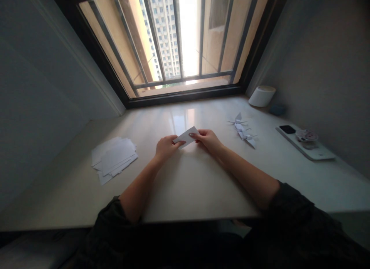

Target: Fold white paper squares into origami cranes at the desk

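A folded white paper sheet (187,136) is held just above the pale table (190,184) near its middle. My left hand (165,147) pinches the paper's near left corner, fingers closed on it. On the sheet's right edge, my right hand (208,139) grips with thumb and fingers. Both forearms reach in from the bottom of the view.
A loose stack of white paper (114,158) lies to the left. Folded paper cranes (243,131) sit to the right. Further right lies a white tablet (306,145) with a phone (287,129) and a small container (306,137) on it. A white roll (261,95) stands by the window.
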A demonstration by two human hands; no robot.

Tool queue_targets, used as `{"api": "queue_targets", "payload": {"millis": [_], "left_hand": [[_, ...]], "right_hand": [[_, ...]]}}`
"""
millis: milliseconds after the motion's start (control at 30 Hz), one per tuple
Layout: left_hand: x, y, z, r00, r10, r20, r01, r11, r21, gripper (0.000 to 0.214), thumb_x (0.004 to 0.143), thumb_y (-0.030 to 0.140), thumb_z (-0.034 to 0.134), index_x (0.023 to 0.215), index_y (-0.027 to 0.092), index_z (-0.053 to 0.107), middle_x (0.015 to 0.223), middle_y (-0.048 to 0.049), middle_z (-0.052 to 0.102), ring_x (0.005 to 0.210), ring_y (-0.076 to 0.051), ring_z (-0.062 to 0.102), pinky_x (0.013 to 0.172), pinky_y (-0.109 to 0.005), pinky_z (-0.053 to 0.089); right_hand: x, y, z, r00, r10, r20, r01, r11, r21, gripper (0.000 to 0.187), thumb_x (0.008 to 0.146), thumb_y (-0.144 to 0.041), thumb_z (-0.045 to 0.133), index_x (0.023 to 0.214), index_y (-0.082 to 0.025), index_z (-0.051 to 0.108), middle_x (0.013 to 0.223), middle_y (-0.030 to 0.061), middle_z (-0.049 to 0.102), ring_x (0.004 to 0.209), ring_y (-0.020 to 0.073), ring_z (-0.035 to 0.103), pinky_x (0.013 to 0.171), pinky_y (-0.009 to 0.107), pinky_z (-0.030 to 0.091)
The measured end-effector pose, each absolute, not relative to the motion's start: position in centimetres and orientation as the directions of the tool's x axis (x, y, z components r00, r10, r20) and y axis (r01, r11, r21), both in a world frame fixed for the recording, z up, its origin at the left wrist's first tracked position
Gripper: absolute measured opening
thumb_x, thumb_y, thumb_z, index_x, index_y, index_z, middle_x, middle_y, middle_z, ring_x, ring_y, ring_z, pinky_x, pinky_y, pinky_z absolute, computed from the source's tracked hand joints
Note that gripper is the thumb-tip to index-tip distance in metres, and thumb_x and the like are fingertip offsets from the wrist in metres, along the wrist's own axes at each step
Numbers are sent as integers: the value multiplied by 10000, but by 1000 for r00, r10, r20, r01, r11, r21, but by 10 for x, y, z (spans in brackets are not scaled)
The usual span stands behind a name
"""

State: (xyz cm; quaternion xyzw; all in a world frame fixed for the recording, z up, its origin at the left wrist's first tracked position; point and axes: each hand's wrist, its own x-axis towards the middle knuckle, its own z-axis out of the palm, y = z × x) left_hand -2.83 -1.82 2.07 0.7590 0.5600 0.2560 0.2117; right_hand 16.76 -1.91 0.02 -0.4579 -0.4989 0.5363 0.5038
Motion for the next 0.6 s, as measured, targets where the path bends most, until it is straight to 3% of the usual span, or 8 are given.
{"api": "queue_targets", "payload": {"millis": [167, 333, 500, 600], "left_hand": [[-28, -13, 16, 78, 971, 224, 434, -235, 869, 357, 708, 486, 696, 900, 186, 678, 742, -29, 695, 688, -166, 610, 603, -239, 387], [-25, -12, 19, -19, 972, 233, 219, -223, 950, 505, 709, 499, 708, 1079, 170, 610, 774, -40, 705, 679, -147, 617, 596, -227, 408], [-18, -17, 16, 162, 981, 109, 108, -127, 986, 424, 669, 500, 738, 888, 141, 684, 801, -72, 719, 738, -170, 637, 670, -260, 444], [-14, -19, 12, 155, 985, 77, 132, -98, 986, 393, 678, 527, 718, 789, 151, 702, 752, -62, 707, 728, -168, 629, 657, -264, 440]], "right_hand": [[164, -22, 1, -82, 997, 6, -157, -7, -988, 351, 576, -480, 801, 747, -187, 712, 687, 12, 672, 590, 120, 525, 554, 257, 396], [162, -27, 1, -143, 989, -49, -38, -55, -998, 352, 570, -475, 813, 651, -183, 634, 516, -34, 572, 450, 91, 430, 454, 243, 281], [161, -25, -4, -71, 997, 25, -100, 18, -995, 376, 609, -517, 787, 646, -187, 609, 594, 3, 617, 544, 122, 512, 513, 253, 364], [161, -24, -4, -67, 997, 41, -93, 35, -995, 406, 596, -547, 786, 654, -188, 604, 612, 15, 624, 577, 138, 533, 541, 263, 397]]}}
